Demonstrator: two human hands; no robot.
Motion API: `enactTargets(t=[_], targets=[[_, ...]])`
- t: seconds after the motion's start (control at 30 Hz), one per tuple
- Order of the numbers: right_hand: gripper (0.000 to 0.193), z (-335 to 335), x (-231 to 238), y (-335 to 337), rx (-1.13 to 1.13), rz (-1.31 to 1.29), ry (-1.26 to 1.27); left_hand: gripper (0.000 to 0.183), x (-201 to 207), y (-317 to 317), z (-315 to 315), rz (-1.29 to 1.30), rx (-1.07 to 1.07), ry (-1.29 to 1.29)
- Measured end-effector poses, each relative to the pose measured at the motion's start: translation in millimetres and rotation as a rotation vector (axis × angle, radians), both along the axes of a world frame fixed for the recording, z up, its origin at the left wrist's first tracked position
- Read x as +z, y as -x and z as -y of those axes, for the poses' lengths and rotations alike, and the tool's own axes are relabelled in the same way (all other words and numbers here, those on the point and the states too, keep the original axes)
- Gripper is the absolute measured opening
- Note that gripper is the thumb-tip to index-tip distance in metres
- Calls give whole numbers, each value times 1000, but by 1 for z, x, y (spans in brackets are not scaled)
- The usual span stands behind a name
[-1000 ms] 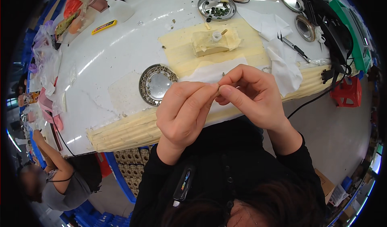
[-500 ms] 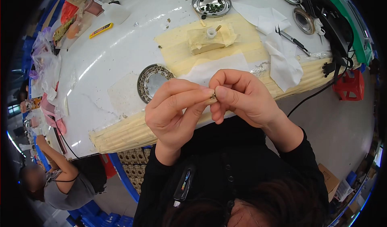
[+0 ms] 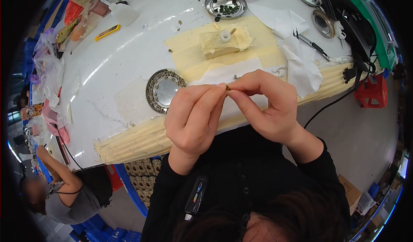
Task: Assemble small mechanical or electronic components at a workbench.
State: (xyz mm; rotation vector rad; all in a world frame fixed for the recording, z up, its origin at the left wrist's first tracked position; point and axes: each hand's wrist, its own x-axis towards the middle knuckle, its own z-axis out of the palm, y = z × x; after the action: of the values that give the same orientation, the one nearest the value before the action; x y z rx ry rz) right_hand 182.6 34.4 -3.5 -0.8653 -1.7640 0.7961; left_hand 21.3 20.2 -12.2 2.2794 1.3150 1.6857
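Note:
My left hand and my right hand meet fingertip to fingertip above the front of the table. Both are closed in a pinch around a tiny dark, brownish piece, too small to name and mostly covered by the fingers. Just left of my left hand lies a round metal dish with small greyish bits along its rim. Beneath my hands is a white paper sheet with a small grey bit on it.
Beyond my hands sits a tape-wrapped block carrying a small white cup. Farther back is a metal plate of dark green pieces. To the right lie tweezers, a pen-like tool and white cloth. A co-worker is at the left.
Both hands have shifted slightly and turned, lifting the pinched piece a little away from me. My right fingers now pinch more straight-on from the side. The small grey bit on the paper has come into sight.

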Motion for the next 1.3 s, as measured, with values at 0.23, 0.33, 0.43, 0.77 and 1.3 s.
enactTargets(t=[0.23, 0.33, 0.43, 0.77, 1.3], targets=[[12, -3, 8, -6, 268, -452, 741, 24, 1, 5, 0, 59, -74, 44], [13, -4, 9, -8, 264, -386, 698, 24, 1, 5, 1, 48, -84, 68], [14, -5, 11, -10, 272, -342, 697, 25, 2, 6, 1, 47, -102, 82], [16, -6, 12, -12, 355, -442, 807, 18, 6, 6, 3, 116, -140, 148], [13, 1, 8, -4, 314, -527, 766, 21, 2, 8, 2, 136, -123, 107]])
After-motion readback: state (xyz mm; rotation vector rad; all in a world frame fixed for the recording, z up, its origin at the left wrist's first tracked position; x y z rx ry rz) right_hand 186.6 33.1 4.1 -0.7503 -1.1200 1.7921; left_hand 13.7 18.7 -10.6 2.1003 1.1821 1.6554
